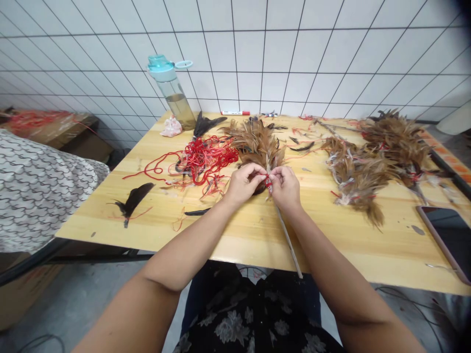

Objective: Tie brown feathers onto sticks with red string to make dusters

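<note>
My left hand [243,184] and my right hand [286,186] meet over the middle of the wooden table [228,235]. Both pinch a red string [268,180] at the base of a brown feather duster head [257,144]. The duster's thin stick [289,240] runs from under my right hand toward the table's front edge. The feathers fan out away from me. A tangled heap of red string [206,159] lies just left of my left hand.
A pile of brown feather bundles [382,152] covers the right side. A loose black feather [134,200] lies at the left. A water bottle [172,93], a red marker [235,113] and a phone [447,235] are also on the table. Patterned cloth [37,186] is at the far left.
</note>
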